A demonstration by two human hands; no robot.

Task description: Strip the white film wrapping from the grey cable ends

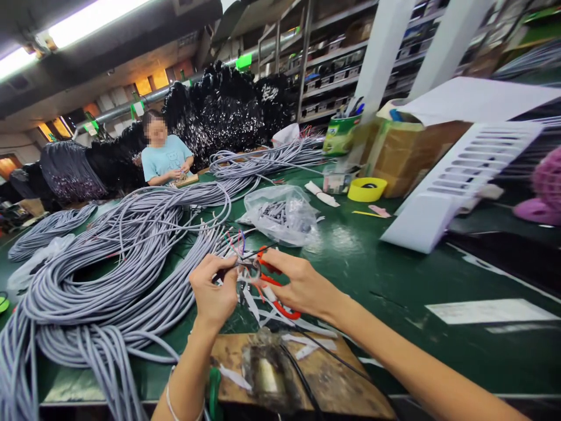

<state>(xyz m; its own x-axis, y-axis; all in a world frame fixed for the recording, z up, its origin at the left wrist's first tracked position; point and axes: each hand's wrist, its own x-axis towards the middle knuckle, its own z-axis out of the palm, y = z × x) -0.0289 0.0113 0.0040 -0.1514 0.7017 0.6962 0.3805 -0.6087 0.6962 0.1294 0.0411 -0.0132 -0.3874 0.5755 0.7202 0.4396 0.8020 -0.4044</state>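
"Over the far edge of the wooden block (342, 380), which hand has the dark cable end (230, 270)?"

"The left hand (214, 292). Its thumb and fingers are pressed together on it, with the piece pointing roughly rightward."

"And the right hand (302, 286)?"

"Closed around the red-handled scissors (270, 280), just beside the left. Their metal end points leftward, towards that pinch."

"So the two nearly face each other?"

"Roughly, yes. From the right hand's grip, the cable end lies to the left, past the metal end. I'd judge that meeting line matters most: the left fingertips sit very near the blades."

"Are the blades apart or together?"

"I can't tell; they're too small and partly covered."

"What lies around them?"

"Grey cable coils (144, 219) to the left, a clear plastic bag (302, 234) beyond, and white strips (250, 304) just below the hands."
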